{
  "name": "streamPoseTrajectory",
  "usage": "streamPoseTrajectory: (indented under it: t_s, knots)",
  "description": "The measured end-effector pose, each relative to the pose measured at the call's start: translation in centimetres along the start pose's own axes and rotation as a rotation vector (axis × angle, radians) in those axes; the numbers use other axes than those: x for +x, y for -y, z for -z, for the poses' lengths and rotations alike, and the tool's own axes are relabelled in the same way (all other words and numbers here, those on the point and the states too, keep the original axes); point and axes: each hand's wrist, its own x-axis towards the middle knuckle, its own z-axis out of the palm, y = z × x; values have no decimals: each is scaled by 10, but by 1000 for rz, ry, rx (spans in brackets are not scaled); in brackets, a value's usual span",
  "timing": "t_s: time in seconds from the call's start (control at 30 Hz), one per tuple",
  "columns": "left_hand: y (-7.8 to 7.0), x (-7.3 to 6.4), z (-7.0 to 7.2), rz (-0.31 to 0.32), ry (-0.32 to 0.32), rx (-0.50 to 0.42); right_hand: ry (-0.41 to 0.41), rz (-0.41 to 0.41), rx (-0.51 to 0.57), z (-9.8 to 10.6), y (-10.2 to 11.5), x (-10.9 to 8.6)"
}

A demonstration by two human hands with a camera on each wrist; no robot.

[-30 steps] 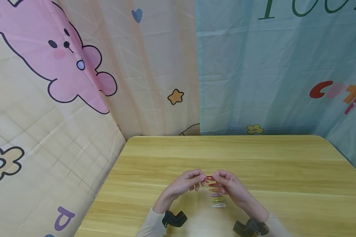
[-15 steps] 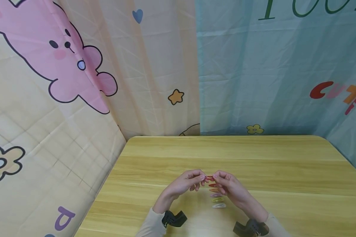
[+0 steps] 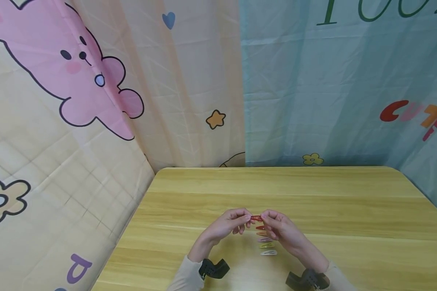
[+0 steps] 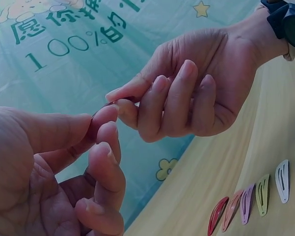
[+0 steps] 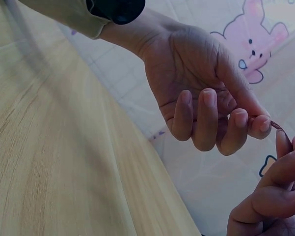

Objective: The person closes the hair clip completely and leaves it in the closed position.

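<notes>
Above the wooden table, a red snap hair clip (image 3: 256, 218) is stretched between both hands. My left hand (image 3: 228, 223) pinches one end with thumb and index finger, and my right hand (image 3: 282, 229) pinches the other. In the right wrist view the clip (image 5: 276, 126) looks arched; fingertips cover its ends. Beneath the hands lies a column of clips: a red clip (image 4: 217, 216), an orange clip (image 4: 231, 210), a purple clip (image 4: 246, 204), a yellow-green clip (image 4: 262, 195) and a white clip (image 4: 282, 181). The other fingers of both hands curl loosely around nothing.
The wooden table (image 3: 189, 190) ends at a back edge against printed curtains (image 3: 295, 101). A patterned cloth (image 3: 58, 161) hangs along the left side. Black wrist cameras (image 3: 214, 268) sit on both forearms.
Both hands stay almost in place. The held red clip looks slightly turned or flexed between the fingertips, showing a narrower, darker strip than before. The clips on the table have not moved.
</notes>
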Motion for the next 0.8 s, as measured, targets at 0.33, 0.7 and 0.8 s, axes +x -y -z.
streamPoseTrajectory:
  t_s: [0.33,0.7,0.8]
  knots:
    - [3,0,0,33,-54,56,-112,-46,-107,1,-2,1]
    - [11,3,-3,24,-137,109,-175,-112,-203,2,1,2]
    - [12,4,-3,26,-149,117,-196,-123,-212,2,1,3]
